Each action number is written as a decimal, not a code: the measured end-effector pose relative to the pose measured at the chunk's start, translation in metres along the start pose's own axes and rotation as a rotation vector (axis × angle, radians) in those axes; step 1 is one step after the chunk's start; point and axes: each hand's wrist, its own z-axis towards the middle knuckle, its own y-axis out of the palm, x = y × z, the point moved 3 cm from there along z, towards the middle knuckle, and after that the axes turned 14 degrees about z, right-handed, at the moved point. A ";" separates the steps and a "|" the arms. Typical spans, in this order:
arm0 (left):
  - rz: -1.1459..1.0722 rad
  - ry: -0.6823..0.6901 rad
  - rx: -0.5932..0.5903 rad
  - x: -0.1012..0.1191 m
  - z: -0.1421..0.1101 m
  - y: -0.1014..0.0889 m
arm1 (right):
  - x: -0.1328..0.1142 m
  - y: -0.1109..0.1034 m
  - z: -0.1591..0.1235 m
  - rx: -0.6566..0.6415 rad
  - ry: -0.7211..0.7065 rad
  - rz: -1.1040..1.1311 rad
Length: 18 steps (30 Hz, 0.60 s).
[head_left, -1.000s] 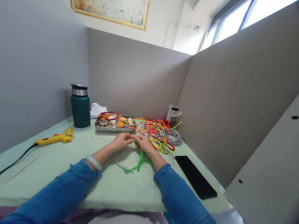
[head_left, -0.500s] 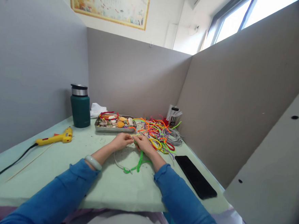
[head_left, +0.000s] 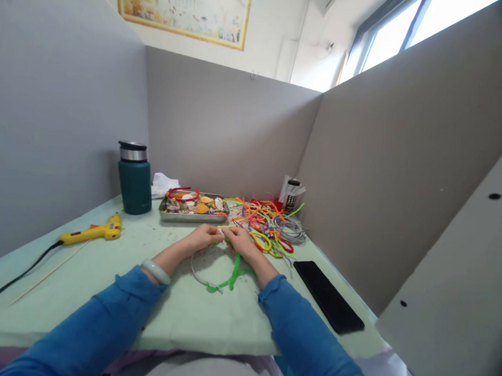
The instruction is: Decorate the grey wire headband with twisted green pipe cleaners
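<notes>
My left hand (head_left: 205,237) and my right hand (head_left: 239,241) are close together over the table, fingers pinched. Between them they hold the far side of a thin grey wire ring (head_left: 194,269). A fuzzy green pipe cleaner (head_left: 235,270) is wrapped round the ring's right side, and my right fingers close on it where it meets the wire. One green end stretches right, under my right wrist. Near the ring's lower edge the wire ends and a green tip lie together. My fingers hide the exact pinch point.
A metal tray (head_left: 175,217) of shells and beads stands behind my hands, beside a heap of coloured pipe cleaners (head_left: 260,214) and a grey wire coil (head_left: 293,231). A green bottle (head_left: 135,183) and yellow glue gun (head_left: 91,233) are left; a black phone (head_left: 328,296) lies right.
My left hand has shifted very slightly left along the ring, and the ring has moved a little with it. My right hand keeps almost the same place.
</notes>
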 end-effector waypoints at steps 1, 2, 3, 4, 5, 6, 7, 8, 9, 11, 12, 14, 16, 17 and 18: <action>-0.026 0.004 -0.017 -0.001 0.000 0.000 | 0.000 0.000 0.000 0.000 0.003 0.001; -0.048 0.005 -0.031 -0.002 0.000 0.001 | 0.001 0.000 0.000 0.000 0.005 0.001; -0.066 0.007 -0.043 -0.003 0.001 0.001 | 0.001 0.000 0.000 0.003 0.006 0.000; -0.081 0.009 -0.055 -0.004 0.001 0.001 | 0.001 0.000 0.000 0.005 0.006 -0.001; -0.095 0.011 -0.066 -0.004 0.001 0.002 | 0.002 0.000 0.001 0.006 0.003 -0.001; -0.108 0.015 -0.073 -0.005 0.002 0.002 | 0.002 0.000 0.001 0.005 -0.001 0.000; -0.118 0.017 -0.079 -0.005 0.002 0.002 | 0.002 0.000 0.001 0.002 -0.005 0.000; -0.127 0.015 -0.079 -0.005 0.003 0.002 | 0.002 0.000 0.001 -0.002 -0.008 -0.001; -0.134 0.009 -0.078 -0.006 0.003 0.002 | 0.003 -0.001 0.002 -0.006 -0.010 -0.004; -0.144 -0.004 -0.077 -0.006 0.004 0.003 | 0.002 -0.001 0.002 -0.004 -0.012 -0.020; -0.149 -0.010 -0.077 -0.006 0.004 0.003 | 0.002 -0.001 0.002 -0.002 -0.012 -0.030; -0.159 -0.018 -0.074 -0.005 0.004 0.002 | 0.001 -0.001 0.002 -0.003 -0.014 -0.045; -0.165 -0.026 -0.065 -0.004 0.003 0.002 | 0.000 -0.001 0.001 -0.008 -0.018 -0.050; -0.163 -0.032 -0.058 -0.004 0.003 0.001 | 0.000 -0.001 0.001 -0.006 -0.021 -0.051; -0.159 -0.038 -0.052 -0.004 0.002 0.001 | 0.000 -0.001 0.001 -0.001 -0.022 -0.052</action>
